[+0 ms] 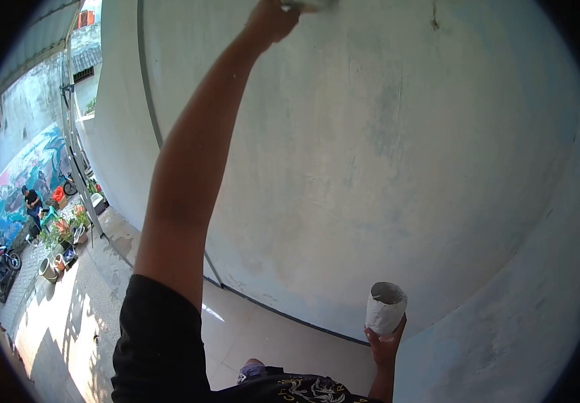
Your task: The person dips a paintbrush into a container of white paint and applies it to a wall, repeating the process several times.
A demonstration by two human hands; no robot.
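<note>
My left arm reaches high against a pale, patchy wall [384,154]. My left hand [271,20] is closed at the top of the view on a small pale object [310,4], which touches the wall and is mostly cut off by the frame edge. Down at the lower right, my right hand [384,344] grips a white cup-like container [385,307] from below. The container is upright with its open top showing, close to the wall. What it holds is hidden.
The tiled floor [256,329] meets the wall along a dark line. At left, a sunlit alley has potted plants [62,235], a parked motorcycle [1,269], a painted mural wall [15,181] and another person [32,205] standing far off.
</note>
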